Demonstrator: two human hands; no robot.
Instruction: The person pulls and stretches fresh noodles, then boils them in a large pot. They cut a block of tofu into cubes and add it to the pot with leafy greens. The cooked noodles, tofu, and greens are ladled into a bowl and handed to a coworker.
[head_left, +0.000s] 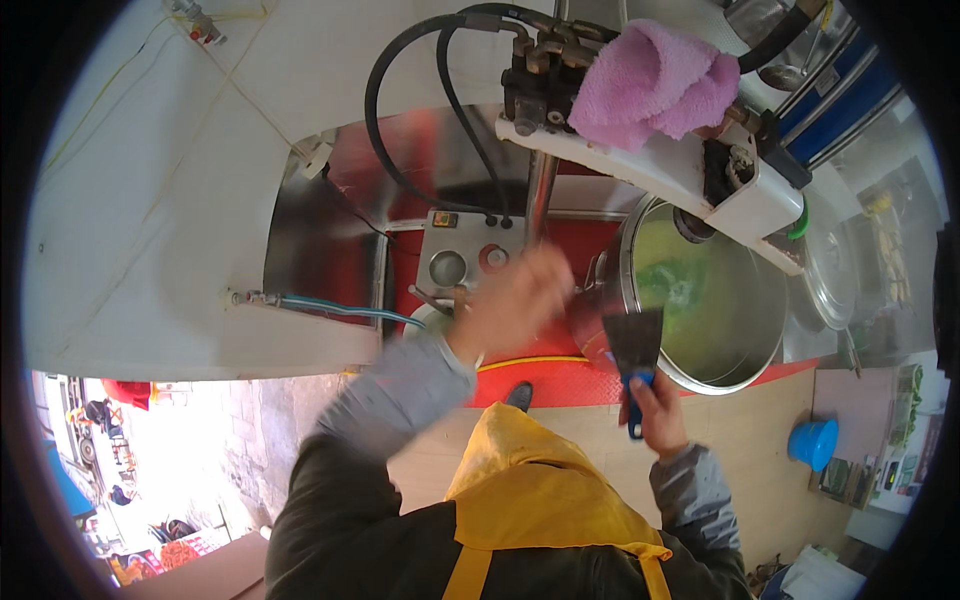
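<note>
My right hand (660, 412) grips the blue handle of a putty knife (634, 352), its wide metal blade pointing up beside the rim of a large metal pot (712, 307). Greenish liquid fills part of the pot. My left hand (514, 304) is blurred and reaches over the red surface to the left of the pot; nothing is plainly seen in it. Beyond it is a metal control box (450, 244) with a switch and round openings. A pink cloth (652, 82) lies over a white machine arm (607, 157) above the pot.
Black hydraulic hoses (375, 112) curve down to the box. A blue-green water hose (345, 308) runs from a wall tap at the left. A glass lid (829, 277) stands right of the pot. A blue bucket (813, 445) is farther right. Part of a shoe (519, 394) shows below.
</note>
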